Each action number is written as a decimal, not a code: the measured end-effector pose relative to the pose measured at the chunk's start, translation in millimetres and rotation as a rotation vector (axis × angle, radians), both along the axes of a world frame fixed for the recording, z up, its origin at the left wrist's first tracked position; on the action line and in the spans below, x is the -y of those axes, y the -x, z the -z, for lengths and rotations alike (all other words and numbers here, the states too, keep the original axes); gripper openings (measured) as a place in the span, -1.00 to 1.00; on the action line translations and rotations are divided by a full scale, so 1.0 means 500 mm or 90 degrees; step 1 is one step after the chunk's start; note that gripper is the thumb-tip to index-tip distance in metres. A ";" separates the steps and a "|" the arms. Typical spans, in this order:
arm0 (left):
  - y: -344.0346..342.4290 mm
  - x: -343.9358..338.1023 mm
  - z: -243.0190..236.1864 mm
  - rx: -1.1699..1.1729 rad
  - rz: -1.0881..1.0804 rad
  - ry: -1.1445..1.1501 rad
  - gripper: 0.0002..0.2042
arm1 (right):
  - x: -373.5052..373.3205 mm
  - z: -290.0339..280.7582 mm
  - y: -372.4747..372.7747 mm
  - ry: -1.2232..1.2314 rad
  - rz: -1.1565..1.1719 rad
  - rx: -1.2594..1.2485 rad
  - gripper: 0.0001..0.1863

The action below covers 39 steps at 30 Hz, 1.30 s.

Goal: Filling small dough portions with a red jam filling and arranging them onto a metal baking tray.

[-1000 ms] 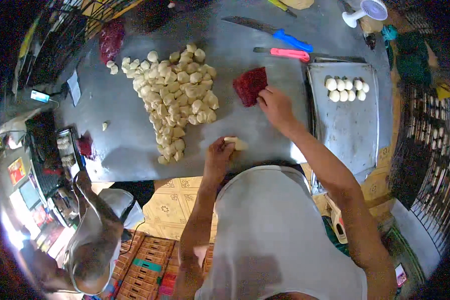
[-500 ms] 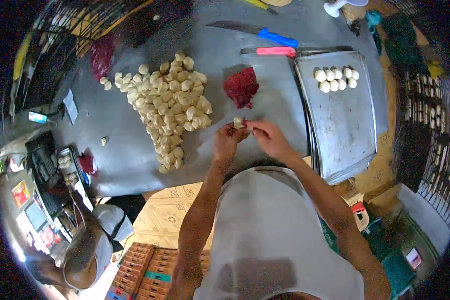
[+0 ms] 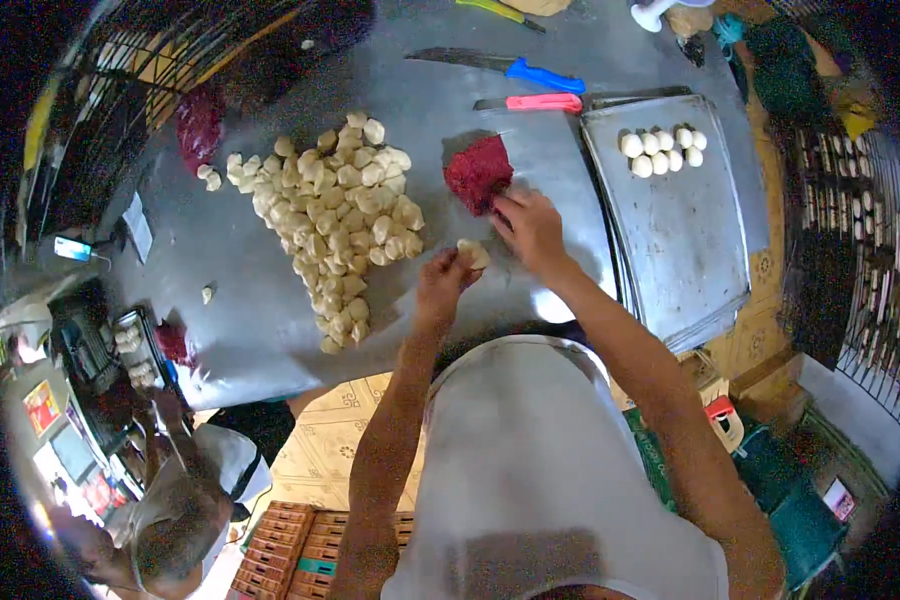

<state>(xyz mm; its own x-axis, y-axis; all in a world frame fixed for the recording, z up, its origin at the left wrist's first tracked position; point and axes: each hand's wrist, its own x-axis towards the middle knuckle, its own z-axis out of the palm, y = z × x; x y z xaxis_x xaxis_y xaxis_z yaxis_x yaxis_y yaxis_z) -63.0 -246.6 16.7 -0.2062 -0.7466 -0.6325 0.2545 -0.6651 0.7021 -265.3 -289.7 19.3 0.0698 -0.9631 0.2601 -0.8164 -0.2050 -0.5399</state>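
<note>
My left hand [image 3: 445, 280] pinches a piece of pale dough [image 3: 471, 255] low over the steel table. My right hand [image 3: 530, 228] reaches to the near edge of a dark red lump of filling [image 3: 476, 168], its fingertips closed on it. A heap of pale dough pieces [image 3: 335, 218] spreads to the left of both hands. On the right, rows of round white dough balls [image 3: 660, 152] sit on stacked metal trays [image 3: 670, 260].
A blue-handled knife [image 3: 542, 76], pink-handled cutter [image 3: 542, 103] and yellow-handled knife [image 3: 490, 10] lie at the back. A bag of red filling [image 3: 198, 128] is back left. A co-worker [image 3: 170, 500] works at lower left. A wire rack [image 3: 860, 270] stands far right.
Half a second ago my hands met at the dough piece. My right hand has since moved up to the red filling, while my left still holds the dough. The view has shifted.
</note>
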 end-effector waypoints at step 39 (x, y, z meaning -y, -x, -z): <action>0.048 0.014 -0.029 -0.015 0.116 0.105 -0.71 | -0.083 -0.105 0.013 -0.483 0.096 0.499 -0.73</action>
<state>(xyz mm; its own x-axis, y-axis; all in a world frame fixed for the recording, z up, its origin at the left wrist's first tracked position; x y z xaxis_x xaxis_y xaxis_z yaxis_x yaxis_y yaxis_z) -87.1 -253.6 31.4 -0.3609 -0.7883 -0.4984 0.1583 -0.5784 0.8002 -271.9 -248.2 71.7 0.0122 -0.8761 -0.4819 -0.1809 0.4721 -0.8628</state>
